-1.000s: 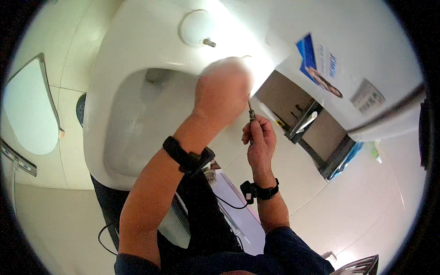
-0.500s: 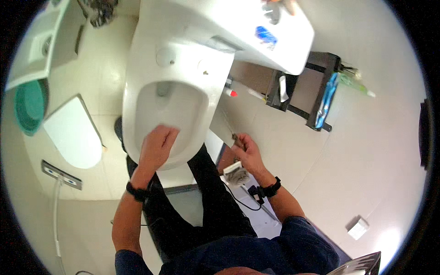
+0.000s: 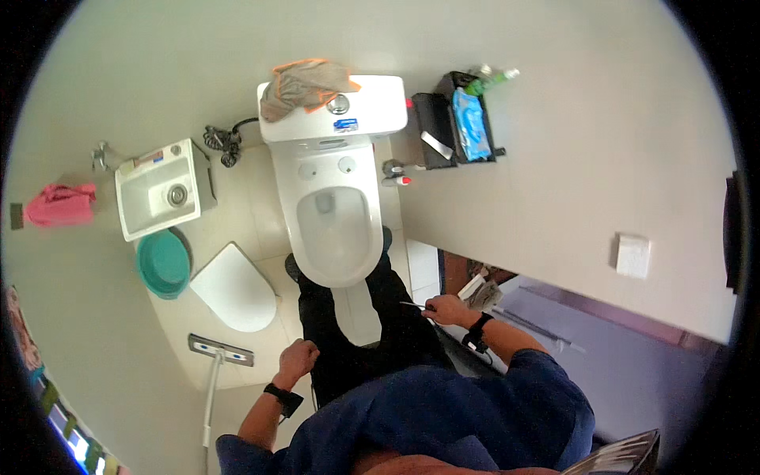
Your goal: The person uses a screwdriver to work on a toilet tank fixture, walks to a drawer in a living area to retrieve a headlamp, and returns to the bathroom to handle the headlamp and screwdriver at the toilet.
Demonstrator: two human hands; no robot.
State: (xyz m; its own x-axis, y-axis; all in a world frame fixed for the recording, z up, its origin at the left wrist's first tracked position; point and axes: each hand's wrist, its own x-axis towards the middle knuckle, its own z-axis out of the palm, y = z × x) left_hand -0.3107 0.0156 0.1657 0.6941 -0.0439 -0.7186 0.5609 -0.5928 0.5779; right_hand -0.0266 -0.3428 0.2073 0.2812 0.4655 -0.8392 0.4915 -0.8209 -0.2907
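Note:
My right hand, beside my right thigh, is closed on a thin metal tool that points left; its exact kind is too small to tell. Near my left thigh, my left hand is curled closed, and its fingers hide whatever may be in it. In front of me stands a white toilet without its seat, two mounting holes showing behind the bowl. The detached white toilet seat lid lies on the floor to the left.
A grey cloth lies on the cistern. A black rack with a blue packet hangs on the right wall. Left are a white sink, green basin and flat mop. A brush-like thing lies beyond my right hand.
My left hand has drawn back from over the toilet bowl to my left thigh. My right hand now has a thin tool in it. My view has shifted back, showing the whole toilet.

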